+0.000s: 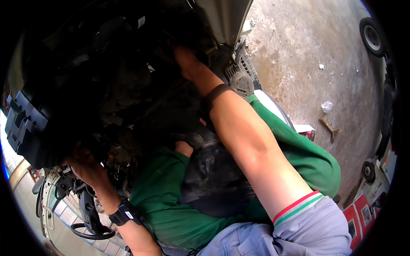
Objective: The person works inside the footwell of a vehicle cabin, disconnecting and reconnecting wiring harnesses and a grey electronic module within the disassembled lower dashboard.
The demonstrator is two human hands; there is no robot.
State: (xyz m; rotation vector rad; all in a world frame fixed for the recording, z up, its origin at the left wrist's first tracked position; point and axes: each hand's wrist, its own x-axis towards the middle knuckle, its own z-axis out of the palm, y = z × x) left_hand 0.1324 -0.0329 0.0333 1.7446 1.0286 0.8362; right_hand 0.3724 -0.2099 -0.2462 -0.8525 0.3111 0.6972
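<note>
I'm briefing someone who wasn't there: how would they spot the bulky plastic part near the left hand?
Start at the black steering wheel at the lower left, then go up past the left hand. Near the picture's left rim sits the plastic part, dark blue-grey where light catches it. Its squared, stepped blocks set it apart from the round wheel.

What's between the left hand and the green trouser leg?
In the head view, exposed, tangled wiring shows between the left hand and the green trouser leg; shadow hides finer details.
</note>
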